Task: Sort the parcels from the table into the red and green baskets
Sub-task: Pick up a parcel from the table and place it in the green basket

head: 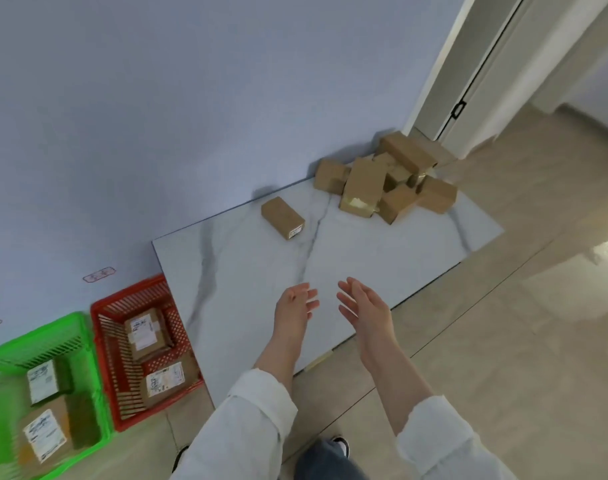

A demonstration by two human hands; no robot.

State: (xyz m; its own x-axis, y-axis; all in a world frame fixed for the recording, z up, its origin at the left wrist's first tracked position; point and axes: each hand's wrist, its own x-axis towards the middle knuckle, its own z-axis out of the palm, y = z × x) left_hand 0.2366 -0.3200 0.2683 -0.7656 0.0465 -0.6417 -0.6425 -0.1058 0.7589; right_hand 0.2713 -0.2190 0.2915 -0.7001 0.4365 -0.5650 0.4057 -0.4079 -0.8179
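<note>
Hands: the left hand (295, 308) and right hand (363, 306) hover side by side over the near edge of the worktop (247, 271), lower middle of the frame. The palms are turned toward each other, the fingers are straight and loosely spread, and neither hand holds anything.
Why held so: empty and slightly apart, they seem poised to take a box from both sides.
Lone parcel: one brown parcel (283, 218) lies flat by itself above the hands, well apart from them, with a small label on its near end. Standing clear of the others, it looks the easiest to pick.
Pile: the remaining parcels (382, 181) are heaped against the wall at the worktop's far corner, upper right of centre, leaning on one another.
Red basket: the red basket (103, 341) sits on the floor just beside the worktop's left edge, with two labelled parcels inside.
Green basket: the green basket (36, 332), at lower left, touches the red one and also holds two labelled parcels.
Progress: sorting seems partly done, as most boxes are still on the worktop.
Label: too small to read, so the lone parcel's basket cannot be told.
</note>
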